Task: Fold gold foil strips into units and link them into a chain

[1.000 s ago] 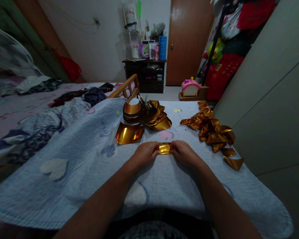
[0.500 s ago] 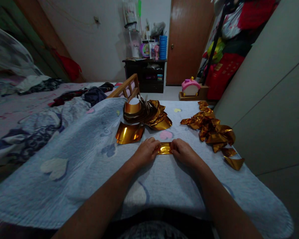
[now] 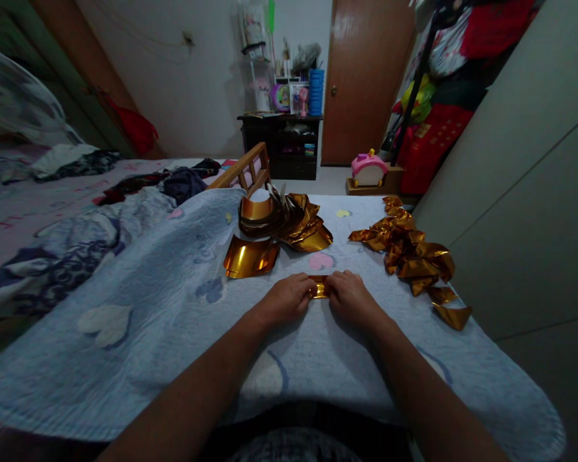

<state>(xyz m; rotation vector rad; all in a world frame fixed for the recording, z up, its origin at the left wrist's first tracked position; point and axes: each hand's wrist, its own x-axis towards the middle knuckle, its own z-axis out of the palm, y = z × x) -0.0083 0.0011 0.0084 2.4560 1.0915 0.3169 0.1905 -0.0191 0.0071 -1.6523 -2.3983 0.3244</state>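
A small strip of shiny gold foil paper (image 3: 320,289) is stretched between my two hands, low over the blue cloth (image 3: 173,346). My left hand (image 3: 289,296) pinches its left end, and my right hand (image 3: 350,296) grips the right end. The fingers cover both ends, so only the middle of the strip shows. Beyond my left hand lie a few flat gold sheets (image 3: 251,258). Behind them is a fanned stack of gold foil sheets (image 3: 289,221). Several folded gold foil pieces (image 3: 404,247) form a heap at the right.
A wooden rail (image 3: 243,170) stands at the cloth's far left edge, beside a bed with crumpled clothes (image 3: 183,186). A pale cabinet (image 3: 525,179) borders the right side. Farther back are a pink toy (image 3: 368,170), a dark shelf (image 3: 280,147) and a wooden door (image 3: 366,83).
Both hands have come slightly closer together, and less of the gold strip shows between them. The stack and the heap have stayed put.
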